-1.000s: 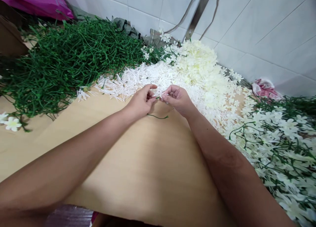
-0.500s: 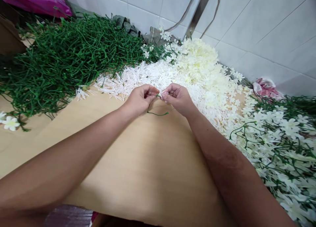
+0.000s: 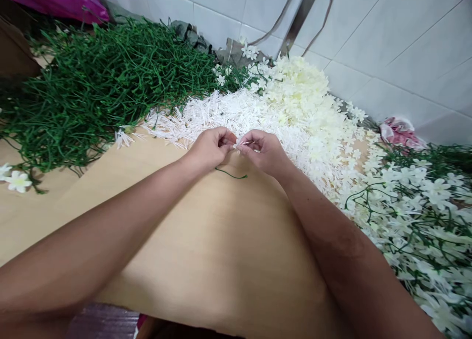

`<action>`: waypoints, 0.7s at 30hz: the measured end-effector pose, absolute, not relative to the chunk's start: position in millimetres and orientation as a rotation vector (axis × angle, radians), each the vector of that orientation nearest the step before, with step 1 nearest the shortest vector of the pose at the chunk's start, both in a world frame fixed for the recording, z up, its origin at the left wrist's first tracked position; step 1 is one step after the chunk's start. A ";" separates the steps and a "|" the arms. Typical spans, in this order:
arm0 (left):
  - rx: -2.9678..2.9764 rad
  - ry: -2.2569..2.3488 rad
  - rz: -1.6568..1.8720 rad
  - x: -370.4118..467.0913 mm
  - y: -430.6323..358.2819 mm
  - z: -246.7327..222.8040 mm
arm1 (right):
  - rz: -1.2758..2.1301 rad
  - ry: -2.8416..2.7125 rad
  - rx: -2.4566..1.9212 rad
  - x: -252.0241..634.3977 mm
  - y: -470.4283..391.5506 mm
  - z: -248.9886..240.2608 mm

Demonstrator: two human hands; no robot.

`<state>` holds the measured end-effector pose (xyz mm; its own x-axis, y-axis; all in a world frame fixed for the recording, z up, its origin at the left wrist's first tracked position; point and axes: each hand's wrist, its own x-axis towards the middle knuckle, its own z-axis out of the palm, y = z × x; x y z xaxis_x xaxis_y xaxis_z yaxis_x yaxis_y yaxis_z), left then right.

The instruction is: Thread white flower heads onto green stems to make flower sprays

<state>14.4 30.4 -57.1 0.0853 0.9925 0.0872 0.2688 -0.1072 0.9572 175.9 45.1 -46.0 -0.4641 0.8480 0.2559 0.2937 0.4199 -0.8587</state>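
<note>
My left hand (image 3: 211, 146) is closed in a pinch on a green artificial stem (image 3: 232, 175), whose thin tail curves out below the fingers over the cardboard. Close against it, my right hand (image 3: 266, 151) pinches a small white artificial flower (image 3: 238, 143) at the fingertips. The two hands almost touch, and the fingers partly hide where flower and stem meet. Just beyond them lies a heap of thin white stick-like pieces (image 3: 221, 110). Pale yellow-white blossoms (image 3: 300, 86) are piled behind it to the right.
A large heap of green stems (image 3: 121, 73) spreads at the back left. Flowers with stems (image 3: 431, 221) lie in a pile at the right. Brown cardboard (image 3: 199, 250) lies under my arms. A tiled wall (image 3: 398, 39) and a pink bag (image 3: 66, 2) stand behind.
The white flower now shows between my fingertips, where earlier a green stem tip and white bit showed. The stem's tail has shifted slightly down and left.
</note>
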 end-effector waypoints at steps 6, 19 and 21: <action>1.456 1.300 1.063 15.7 29.3 -54.6 | 1.105 -1.887 -0.941 174.2 43.5 -56.0; 1.537 1.358 0.987 15.3 28.2 -53.4 | 1.110 -1.821 -0.951 168.5 40.5 -65.2; 1.540 1.367 0.975 14.5 27.8 -53.9 | 1.095 -1.833 -0.955 167.8 38.7 -65.3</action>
<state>14.5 27.8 -53.9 0.1040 0.9943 0.0214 0.3438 -0.0562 0.9374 167.8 38.7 -65.3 -0.4121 0.8789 0.2401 0.2053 0.3463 -0.9154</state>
